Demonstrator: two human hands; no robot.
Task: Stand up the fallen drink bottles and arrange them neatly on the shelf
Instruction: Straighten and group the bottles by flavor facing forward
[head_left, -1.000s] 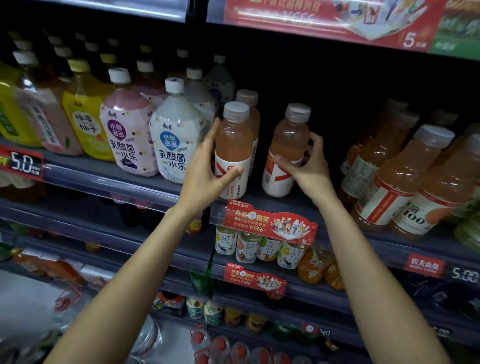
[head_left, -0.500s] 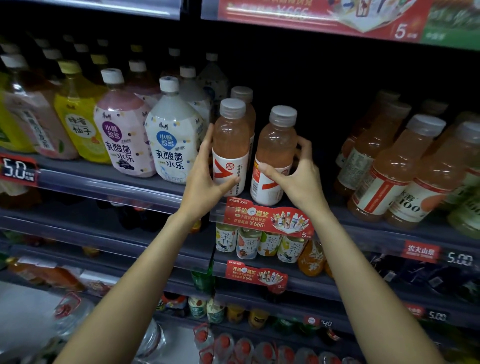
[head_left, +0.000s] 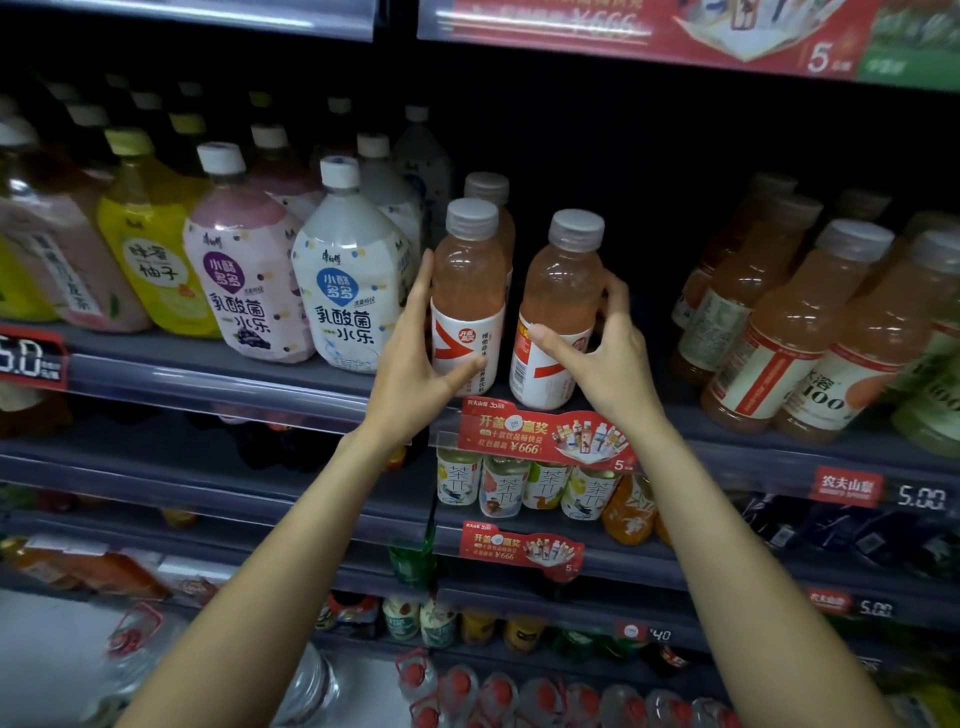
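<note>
Standing upright at the shelf (head_left: 218, 382) edge: two pink bottles with grey caps and red-and-white labels, side by side, a narrow gap between them. Wrapping around the left bottle (head_left: 468, 291): the left hand (head_left: 415, 364), fingers reaching up its far-left side, thumb crossing the label in front. Gripping the right bottle (head_left: 561, 306): the right hand (head_left: 602, 358), thumb pressing on the label, fingers curling round the right side. Hiding directly behind the left bottle: a third bottle (head_left: 488, 189) of the same kind, only cap and shoulder showing.

Sitting just left of the left bottle: one white jug (head_left: 348, 280) with a blue badge. Further left, in the front row: one pink jug (head_left: 239, 270), then one yellow jug (head_left: 150, 244), with more caps lined up behind, too dim for counting.

Leaning well right of the right bottle: a cluster of orange bottles (head_left: 789, 322), at least four in front, tilting to the right, others behind blurring into the dark.

Hanging just below the two bottles: one red promo tag (head_left: 540, 436). Showing under that tag: four small tea bottles (head_left: 524, 486) in a row.
</note>
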